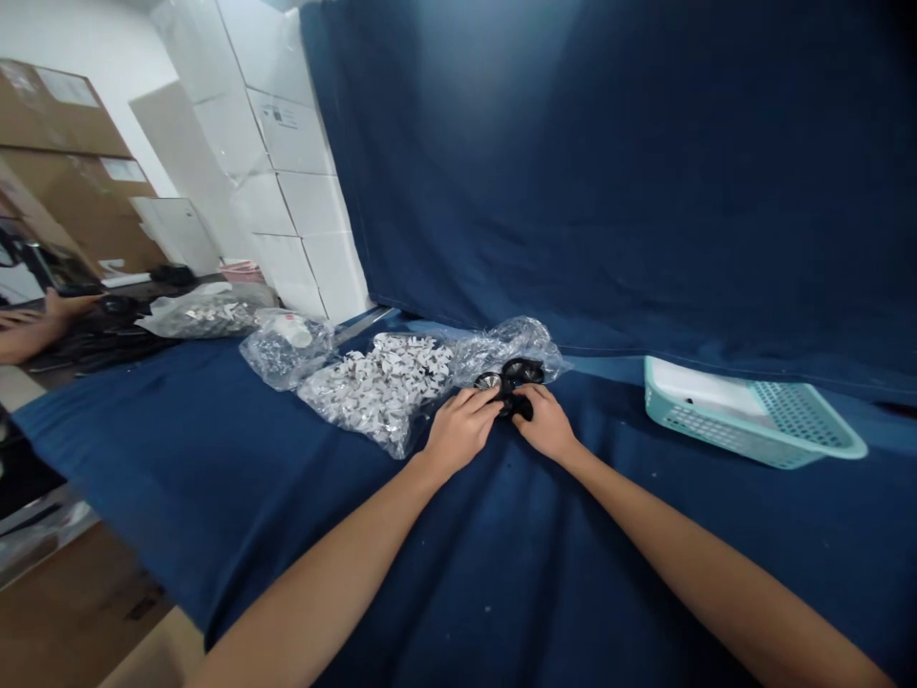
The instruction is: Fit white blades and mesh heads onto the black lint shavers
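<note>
Both of my hands meet over a small cluster of black round parts on the blue cloth. My left hand (459, 428) has its fingers curled onto the cluster, beside a part with a shiny silver, ribbed inside (488, 380). From the other side, my right hand (548, 420) closes its thumb and fingers on a black part (522, 407), which is partly covered. Just behind them is another black round part (524, 371). To the left of my left hand lies a clear plastic bag of small white pieces (379, 387).
Crumpled clear plastic (287, 349) lies left of the bag. A turquoise basket (752, 441) stands to the right. Behind hangs a blue curtain (608, 191), with stacked white boxes (301, 191) at left. Another person's hand (64, 308) shows at far left.
</note>
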Available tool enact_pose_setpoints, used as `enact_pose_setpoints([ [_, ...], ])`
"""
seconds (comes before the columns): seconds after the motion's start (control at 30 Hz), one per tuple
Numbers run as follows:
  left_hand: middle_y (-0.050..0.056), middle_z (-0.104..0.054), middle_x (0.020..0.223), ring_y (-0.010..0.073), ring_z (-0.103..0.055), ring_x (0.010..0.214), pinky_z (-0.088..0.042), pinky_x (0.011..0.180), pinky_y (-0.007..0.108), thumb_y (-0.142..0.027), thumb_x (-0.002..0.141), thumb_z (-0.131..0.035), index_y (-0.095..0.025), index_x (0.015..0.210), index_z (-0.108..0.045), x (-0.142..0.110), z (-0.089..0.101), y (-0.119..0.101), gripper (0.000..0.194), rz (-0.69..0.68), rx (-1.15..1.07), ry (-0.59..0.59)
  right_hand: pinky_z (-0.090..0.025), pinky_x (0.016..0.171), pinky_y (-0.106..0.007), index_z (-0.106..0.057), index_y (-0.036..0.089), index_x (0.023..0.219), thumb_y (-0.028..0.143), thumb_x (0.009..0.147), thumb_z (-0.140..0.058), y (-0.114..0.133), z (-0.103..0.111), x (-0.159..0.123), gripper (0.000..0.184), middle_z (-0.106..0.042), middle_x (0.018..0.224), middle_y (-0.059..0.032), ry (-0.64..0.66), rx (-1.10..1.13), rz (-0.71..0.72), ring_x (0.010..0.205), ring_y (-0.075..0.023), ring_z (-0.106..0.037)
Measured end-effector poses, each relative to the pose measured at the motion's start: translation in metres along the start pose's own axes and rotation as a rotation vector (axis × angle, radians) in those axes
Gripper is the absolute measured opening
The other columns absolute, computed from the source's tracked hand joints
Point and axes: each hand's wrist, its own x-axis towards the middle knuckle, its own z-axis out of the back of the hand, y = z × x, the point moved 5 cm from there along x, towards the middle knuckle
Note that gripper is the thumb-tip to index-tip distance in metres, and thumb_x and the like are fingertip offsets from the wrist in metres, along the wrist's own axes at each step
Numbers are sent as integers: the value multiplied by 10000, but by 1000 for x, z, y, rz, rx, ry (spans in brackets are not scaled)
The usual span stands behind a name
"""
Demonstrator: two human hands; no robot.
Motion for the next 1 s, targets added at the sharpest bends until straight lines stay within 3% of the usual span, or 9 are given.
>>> enact_pose_setpoints([
  [0.33, 32, -600, 1305, 202, -536, 1196, -510, 909, 363, -27, 849, -472, -215, 1103, -629, 0, -6, -9, 353, -44, 17, 91, -435, 1020, -455, -553, 200, 1195, 141, 759, -541, 16, 9, -5, 440, -532, 1266, -117, -72, -20, 93, 1199, -285, -499],
  [0.57, 41, -553, 1342, 209, -534, 1180, -457, 1017, 379, -67, 891, -427, -223, 1145, -601, 4, 11, -12, 345, 46, -39, -9, -346, 1068, -527, -503, 187, 1237, 211, 875, -450, 17, 16, -5, 367, -481, 1291, -149, -199, 57, 72, 1262, -303, -413],
  [0.83, 81, -607, 1156, 191, -577, 1118, -489, 986, 351, -207, 943, -470, -194, 1123, -558, 4, 17, 3, 200, 242, -179, -218, -413, 1054, -406, -602, 233, 1177, 328, 905, -505, 22, 2, 4, 304, -609, 1212, -90, 9, 266, 175, 1181, -232, -542],
  [1.0, 86, -605, 1133, 183, -585, 1099, -495, 968, 349, -224, 958, -448, -193, 1093, -552, 18, 14, 12, 173, 271, -236, -282, -376, 1088, -422, -575, 245, 1263, 402, 942, -443, 8, -3, 10, 381, -593, 1311, -68, 27, 393, 68, 1239, -223, -523],
])
